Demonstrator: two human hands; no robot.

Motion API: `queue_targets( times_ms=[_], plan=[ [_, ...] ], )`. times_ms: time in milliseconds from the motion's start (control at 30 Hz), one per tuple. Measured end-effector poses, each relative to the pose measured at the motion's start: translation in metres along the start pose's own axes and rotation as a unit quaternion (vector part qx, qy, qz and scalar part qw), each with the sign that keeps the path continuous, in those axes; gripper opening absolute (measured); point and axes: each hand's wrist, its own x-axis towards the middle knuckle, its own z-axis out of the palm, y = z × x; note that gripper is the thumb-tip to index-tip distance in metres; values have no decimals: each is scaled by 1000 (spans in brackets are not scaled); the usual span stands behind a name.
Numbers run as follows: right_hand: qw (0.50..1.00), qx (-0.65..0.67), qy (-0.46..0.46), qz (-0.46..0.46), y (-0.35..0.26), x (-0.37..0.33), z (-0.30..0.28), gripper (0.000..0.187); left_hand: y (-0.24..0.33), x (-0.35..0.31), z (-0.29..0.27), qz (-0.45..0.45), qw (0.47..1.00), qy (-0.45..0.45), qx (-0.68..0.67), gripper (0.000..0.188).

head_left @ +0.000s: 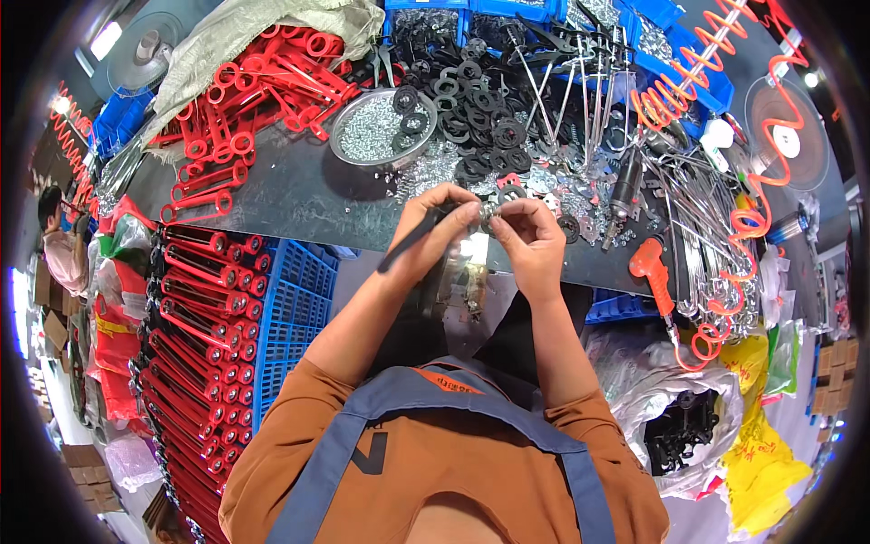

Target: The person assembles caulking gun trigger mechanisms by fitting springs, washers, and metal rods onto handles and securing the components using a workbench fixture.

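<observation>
My left hand [437, 227] is closed around a dark part with a long flat black arm [415, 241] that sticks out toward the lower left. My right hand [531, 243] pinches at a small shiny metal piece [487, 214] between the two hands, with its fingertips almost meeting the left ones. Its exact kind is too small to tell. Both hands are above the near edge of the dark worktable [349, 220]. Just beyond them lie black rings [507, 134] in a heap and scattered small metal parts [426, 177]. A round metal bowl [343, 156] of small silvery pieces stands to the far left of the hands.
Red ring-ended handles [237, 113] pile up at the left, and more red parts [204, 344] hang beside a blue crate [294, 281]. On the right lie an air screwdriver [625, 186], an orange air gun [649, 263] and metal rods [702, 218]. Orange coiled hoses [675, 95] hang there.
</observation>
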Motion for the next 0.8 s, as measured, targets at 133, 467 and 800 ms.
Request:
queue_targets(
  times_ms=[133,467,800],
  plan=[
    [954,-177,-11,-240,14,9,-8,19,0,15,-5,-66,995,37,-69,18],
    [948,231,23,219,29,51,-11,14,-10,48,-7,-47,996,21,75,19],
    [994,-54,7,-97,46,52,-7,14,-5,55,-12,-54,997,-44,36,17]
  ],
)
